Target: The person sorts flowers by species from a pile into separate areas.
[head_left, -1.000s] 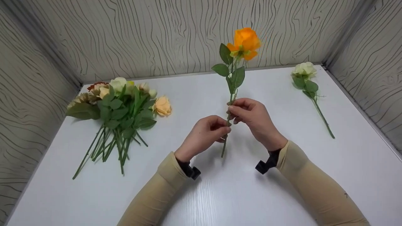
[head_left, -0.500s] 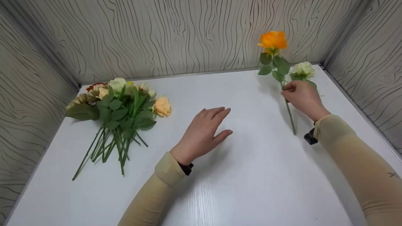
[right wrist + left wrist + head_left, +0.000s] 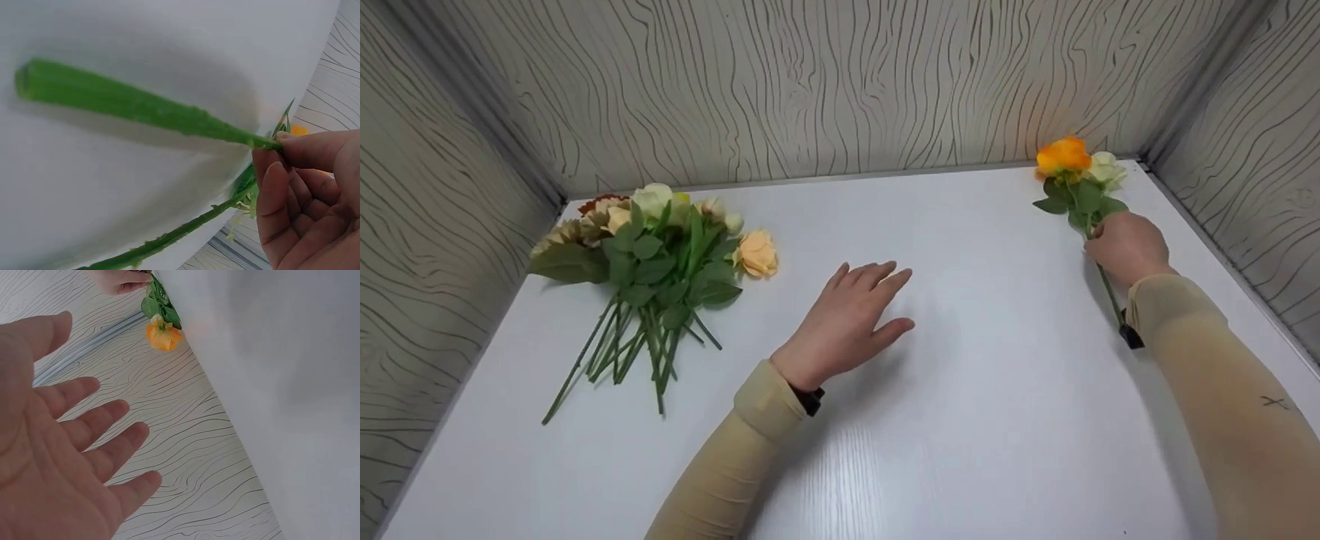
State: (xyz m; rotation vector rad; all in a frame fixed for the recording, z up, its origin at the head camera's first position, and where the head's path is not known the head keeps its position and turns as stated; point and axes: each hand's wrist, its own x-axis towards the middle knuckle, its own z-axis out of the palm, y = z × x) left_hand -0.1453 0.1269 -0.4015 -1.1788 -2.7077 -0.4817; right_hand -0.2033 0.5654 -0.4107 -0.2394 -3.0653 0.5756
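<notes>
At the far right of the table, my right hand (image 3: 1131,247) pinches the green stem of an orange rose (image 3: 1063,159) between thumb and fingers. Its bloom overlaps a white rose (image 3: 1108,171) just behind it in the head view. From the right wrist, the pinched stem (image 3: 129,104) points toward the camera, and a second stem (image 3: 169,239) runs below it. My left hand (image 3: 844,322) hovers over the middle of the table, fingers spread and holding nothing. In the left wrist view its palm shows, with the orange rose (image 3: 163,336) beyond the fingers.
A pile of artificial flowers (image 3: 652,262) lies on the left of the white table (image 3: 960,420), stems toward me. One peach rose (image 3: 757,253) sticks out at its right side. Wood-grain patterned panels (image 3: 825,90) stand along the back and both sides.
My left hand has let go of the orange rose's stem and spread its fingers. My right hand has carried the rose rightward and lowered it beside the white rose.
</notes>
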